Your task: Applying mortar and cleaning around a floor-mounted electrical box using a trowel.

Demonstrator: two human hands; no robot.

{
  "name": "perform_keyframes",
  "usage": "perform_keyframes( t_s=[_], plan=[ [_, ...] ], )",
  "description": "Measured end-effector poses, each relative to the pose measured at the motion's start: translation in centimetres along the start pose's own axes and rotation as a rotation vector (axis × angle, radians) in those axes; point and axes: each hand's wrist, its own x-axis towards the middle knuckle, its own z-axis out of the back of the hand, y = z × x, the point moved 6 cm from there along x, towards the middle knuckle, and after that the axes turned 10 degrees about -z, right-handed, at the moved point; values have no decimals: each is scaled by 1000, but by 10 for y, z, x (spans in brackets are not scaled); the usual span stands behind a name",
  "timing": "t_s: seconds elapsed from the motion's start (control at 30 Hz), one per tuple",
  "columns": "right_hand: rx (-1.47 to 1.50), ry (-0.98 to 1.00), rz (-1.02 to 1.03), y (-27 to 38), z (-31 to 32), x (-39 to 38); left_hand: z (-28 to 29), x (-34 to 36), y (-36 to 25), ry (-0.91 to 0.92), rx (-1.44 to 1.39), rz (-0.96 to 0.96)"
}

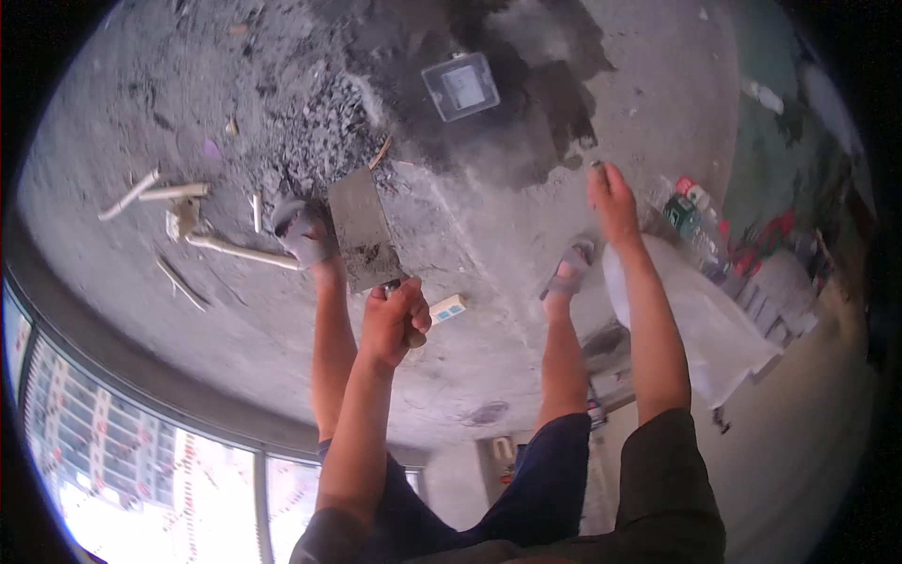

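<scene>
Gripping the rectangular trowel [360, 211] ahead, the left hand [393, 315] should be levelling it, while the right hand [615, 202] is clasping an unclear tool [597, 166].

Your trowel [357, 214] has a plain grey blade, flecked darker near its tan handle [416, 338]. Your shorts [552, 470] are plain navy, your sleeve [665, 470] dark olive-grey, your sandals [305, 235] greyish. You have a pale grey, mottled floor [451, 367] with a near-black patch [512, 141], and charcoal rubble [329, 132]. The box [461, 86] shows you see-through grey around a whitish middle. You also see cream pipes [246, 252], a purple scrap [211, 149], a cream block [447, 309] marked blue, a green-labelled bottle [678, 212] and a white sheet [691, 324].
</scene>
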Motion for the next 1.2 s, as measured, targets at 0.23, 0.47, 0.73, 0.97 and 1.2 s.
perform_keyframes(
  t_s=[0.23,0.47,0.73,0.97,1.2],
  plan=[
    [113,-204,-186,-74,21,-159,18,4,-18,128,354,-219],
    [883,-487,-749,-211,29,-434,47,-78,-9,82,680,-58],
    [1687,-776,-1249,-476,-72,-571,48,-138,87,-46,1415,-83],
    [1427,-800,-993,-701,-79,-603,-27,-187,330,158,1510,82],
    [1213,-823,-875,-861,-29,-665,-157,-242,587,385,1972,249]
  ],
)
